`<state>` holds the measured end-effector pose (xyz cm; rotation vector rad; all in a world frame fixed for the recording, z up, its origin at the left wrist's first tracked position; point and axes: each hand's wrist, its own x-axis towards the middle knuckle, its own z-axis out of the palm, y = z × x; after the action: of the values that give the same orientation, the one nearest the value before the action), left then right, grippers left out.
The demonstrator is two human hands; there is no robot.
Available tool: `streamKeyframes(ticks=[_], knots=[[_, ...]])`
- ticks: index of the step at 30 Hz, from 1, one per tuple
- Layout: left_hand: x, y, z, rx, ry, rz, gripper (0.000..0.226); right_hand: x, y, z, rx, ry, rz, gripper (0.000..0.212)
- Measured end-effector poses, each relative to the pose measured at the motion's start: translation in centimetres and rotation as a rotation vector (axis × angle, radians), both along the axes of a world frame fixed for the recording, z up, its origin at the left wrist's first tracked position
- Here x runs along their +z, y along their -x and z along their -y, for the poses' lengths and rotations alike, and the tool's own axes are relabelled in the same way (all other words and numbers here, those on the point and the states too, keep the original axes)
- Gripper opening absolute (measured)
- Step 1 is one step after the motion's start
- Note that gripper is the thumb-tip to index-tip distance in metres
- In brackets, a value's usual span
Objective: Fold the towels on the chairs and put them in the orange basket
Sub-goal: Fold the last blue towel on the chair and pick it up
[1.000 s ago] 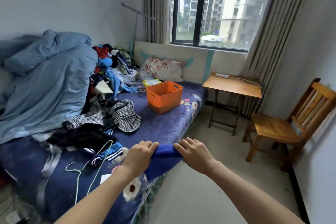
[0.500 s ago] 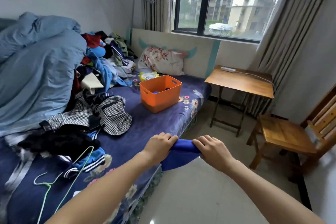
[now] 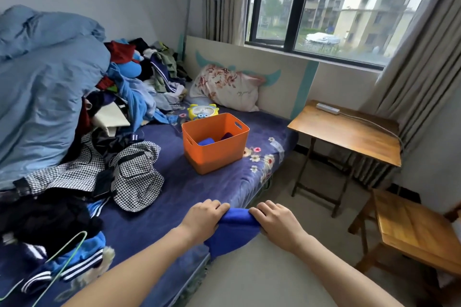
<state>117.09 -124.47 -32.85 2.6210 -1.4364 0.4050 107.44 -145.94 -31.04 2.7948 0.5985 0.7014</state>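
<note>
Open bedspread (image 3: pixel 207 189) before orange basket (image 3: pixel 217 157)

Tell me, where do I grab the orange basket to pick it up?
Grip the orange basket by the two slot handles cut just under its rim, coming in from its opposite ends. It stands upright and open, so lift straight up.

1. The towel (image 3: pixel 232 234) was bright blue
2. The basket (image 3: pixel 214 157) was orange
3. The bed cover (image 3: pixel 199 189) was dark blue with flowers
4. The jacket (image 3: pixel 134 177) was black-and-white houndstooth
5. The duvet (image 3: pixel 45 97) was pale blue
6. The pillow (image 3: pixel 224 87) was white with reddish flowers
</note>
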Motion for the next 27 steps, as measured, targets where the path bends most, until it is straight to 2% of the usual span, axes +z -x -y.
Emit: streamKeyframes(ticks=[4, 8, 13, 16, 19, 23, 27], knots=[[-0.6, -6.2, 3.5, 0.028, 0.002, -0.047, 0.077, 0.0, -7.1, 3.6, -0.004, 0.06, -0.044, 0.027], [-0.1, -13.0, 8.9, 0.009, 0.035, -0.101, 0.074, 1.1, -13.6, 8.4, -0.075, 0.089, -0.125, 0.043], [1.4, -19.4, 16.5, -0.065, 0.013, -0.116, 0.066, 2.7, -18.1, 14.9, -0.193, -0.01, -0.139, 0.06], [0.4, -20.4, 19.6, -0.073, -0.075, -0.185, 0.06, 1.1, -18.5, 17.7, -0.218, -0.025, -0.177, 0.057], [-0.7, -21.2, 22.9, -0.05, -0.11, -0.286, 0.04, -0.3, -20.0, 20.7, -0.245, -0.076, -0.227, 0.058], [-1.9, -22.6, 27.8, 0.019, -0.109, -0.328, 0.04, -1.8, -22.9, 25.5, -0.269, -0.127, -0.302, 0.075], [-2.6, -26.3, 32.0, 0.111, -0.12, -0.345, 0.04, -2.1, -27.7, 30.2, -0.202, -0.11, -0.309, 0.073]])
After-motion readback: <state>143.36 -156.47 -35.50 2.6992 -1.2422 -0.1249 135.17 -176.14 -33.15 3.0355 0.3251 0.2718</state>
